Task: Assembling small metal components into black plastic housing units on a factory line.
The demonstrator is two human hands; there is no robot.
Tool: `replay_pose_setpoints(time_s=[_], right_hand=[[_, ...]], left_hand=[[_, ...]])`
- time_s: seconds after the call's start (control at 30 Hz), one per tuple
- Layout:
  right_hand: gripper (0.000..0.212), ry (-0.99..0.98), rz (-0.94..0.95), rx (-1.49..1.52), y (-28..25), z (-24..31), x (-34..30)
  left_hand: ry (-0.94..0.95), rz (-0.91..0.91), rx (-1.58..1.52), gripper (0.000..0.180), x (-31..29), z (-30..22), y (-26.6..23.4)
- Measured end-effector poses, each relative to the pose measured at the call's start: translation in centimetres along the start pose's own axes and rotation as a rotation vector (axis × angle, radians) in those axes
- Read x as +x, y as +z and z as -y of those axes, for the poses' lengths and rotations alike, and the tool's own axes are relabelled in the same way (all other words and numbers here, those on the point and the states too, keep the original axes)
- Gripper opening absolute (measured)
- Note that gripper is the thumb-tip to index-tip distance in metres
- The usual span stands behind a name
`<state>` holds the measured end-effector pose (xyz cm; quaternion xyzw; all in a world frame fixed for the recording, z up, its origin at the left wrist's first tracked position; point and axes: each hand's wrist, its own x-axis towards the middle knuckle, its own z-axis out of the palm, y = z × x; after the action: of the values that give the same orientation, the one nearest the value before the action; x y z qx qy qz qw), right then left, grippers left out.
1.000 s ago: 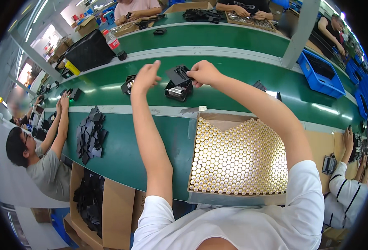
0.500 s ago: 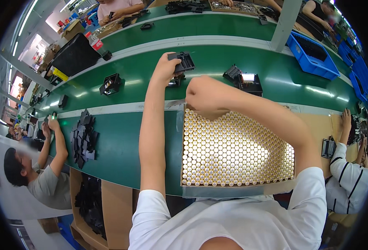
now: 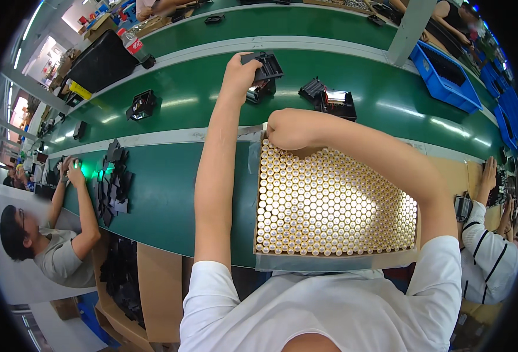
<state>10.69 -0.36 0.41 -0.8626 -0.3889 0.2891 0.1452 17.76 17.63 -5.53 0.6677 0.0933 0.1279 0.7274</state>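
My left hand (image 3: pixel 239 75) is stretched out over the green work surface, its thumb and fingers closed on a black plastic battery case (image 3: pixel 266 66) with slots. Just below it sits another black case (image 3: pixel 262 91), partly hidden; whether my hand touches that one I cannot tell. My right hand (image 3: pixel 291 130) is bent inward over the far left corner of an open cardboard box (image 3: pixel 364 259). Its fingers curl down out of sight, close to the packed cylindrical batteries (image 3: pixel 323 205), which stand on end with bright metal tops. What they hold, if anything, is hidden.
Further black cases (image 3: pixel 337 105) (image 3: pixel 141 105) lie along the green strip. Black flat pieces (image 3: pixel 113 185) are heaped at left, near a co-worker (image 3: pixel 65 252). Beyond are a blue bin (image 3: pixel 447 79), a metal post (image 3: pixel 410 32) and a bottle (image 3: pixel 133 46). Another person (image 3: pixel 491 252) sits right.
My right hand has come lower over the batteries at the box's far left corner. My left hand still grips the battery case. The whole view has tilted slightly.
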Motion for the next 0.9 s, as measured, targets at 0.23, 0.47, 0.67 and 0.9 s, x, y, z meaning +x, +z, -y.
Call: replay_pose_setpoints(time_s=[0.23,0.47,0.67,0.9], right_hand=[[0.023,-0.008,0.079,0.053,0.9,-0.2,1.3],[0.023,-0.172,-0.124,0.009,2.4,-1.2,0.7],[0.023,-0.204,-0.176,-0.045,0.3,-1.2,0.2],[0.025,-0.21,-0.453,0.059,-7.4,-3.5,4.4]], left_hand=[[0.007,-0.036,-0.047,0.035,0.0,0.1,0.6],[-0.013,-0.036,0.006,0.036,0.3,1.0,0.5],[0.04,-0.042,0.014,0.038,1.0,1.7,0.3],[-0.008,-0.009,-0.214,0.036,1.2,2.2,-0.6]])
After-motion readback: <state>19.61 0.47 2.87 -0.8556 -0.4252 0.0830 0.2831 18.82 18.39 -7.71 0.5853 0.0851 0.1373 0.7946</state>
